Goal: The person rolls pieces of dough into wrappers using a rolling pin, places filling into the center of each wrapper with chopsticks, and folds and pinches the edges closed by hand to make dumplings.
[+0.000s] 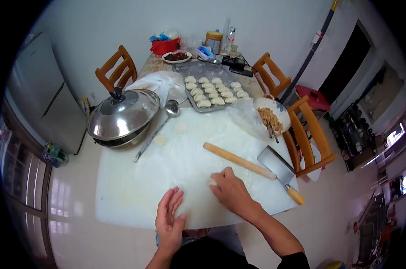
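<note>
Over the near edge of the white board [122, 193], my left hand [169, 219] is open, fingers spread and palm turned inward, with nothing in it. My right hand [230, 190] is closed at the board's surface, and a small pale piece of dough [211, 182] shows at its thumb and fingertips. Just beyond that hand lies a wooden rolling pin [239, 160], slanting down to the right. Its end rests by a cleaver [278, 166] with a wooden handle. Two flat round dough wrappers [181, 128] lie farther back on the board, left of centre.
A metal tray [198, 67] holds several rows of dumplings. At right, a bowl of filling [271, 117] with chopsticks stands beside a plastic bag [245, 119]. At left are a lidded pan [122, 117] and a long ladle [155, 132]. Wooden chairs [308, 139] stand around the table.
</note>
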Demonstrator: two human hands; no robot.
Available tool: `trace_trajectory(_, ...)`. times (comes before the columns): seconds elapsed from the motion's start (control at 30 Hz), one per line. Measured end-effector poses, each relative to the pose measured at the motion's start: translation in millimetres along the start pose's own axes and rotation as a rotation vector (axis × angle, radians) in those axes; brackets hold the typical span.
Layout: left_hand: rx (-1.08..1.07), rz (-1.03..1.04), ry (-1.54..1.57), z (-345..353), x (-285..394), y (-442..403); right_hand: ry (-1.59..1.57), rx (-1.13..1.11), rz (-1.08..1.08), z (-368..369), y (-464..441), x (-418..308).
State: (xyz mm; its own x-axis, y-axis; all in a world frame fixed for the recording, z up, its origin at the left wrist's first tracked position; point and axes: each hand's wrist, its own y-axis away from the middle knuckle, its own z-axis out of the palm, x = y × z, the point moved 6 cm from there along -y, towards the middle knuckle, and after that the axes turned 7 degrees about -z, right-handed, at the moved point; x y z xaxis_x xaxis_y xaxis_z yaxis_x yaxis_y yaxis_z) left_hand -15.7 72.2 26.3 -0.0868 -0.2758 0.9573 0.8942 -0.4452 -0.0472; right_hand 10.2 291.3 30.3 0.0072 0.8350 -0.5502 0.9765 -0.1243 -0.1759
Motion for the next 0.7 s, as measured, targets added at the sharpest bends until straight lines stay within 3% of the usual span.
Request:
trace_trajectory(0.2, -0.009, -0.062, -0.196, -24, -9, -2, 0.001, -0.122, -0.081, -20, -42, 4)
trace_trajectory(0.27, 0.034, -0.049, -0.241, -33, -8, -6, 0.011, -0.018, -0.204, -64, -80, -2)
trace_trajectory(0.3, 0.076, -0.042, -0.295, -39, -7, -8, 0.047, 0.061, -0.139, -88, -103, -2)
trace_trajectory(0.43, 0.108, -0.004, -0.476, -59, 0, -19, 0.338, 0.148, -0.154, -165, -228, 54)
trace_trajectory(0.5, 0.139, 0.055, -0.737, -71, -5, -25, 0.430, 0.107, -0.080, -184, -289, 95)
trace_trajectory(0.7, 0.215, -0.072, -0.557, -103, -35, -22, 0.614, -0.001, 0.102, -173, -398, 226)
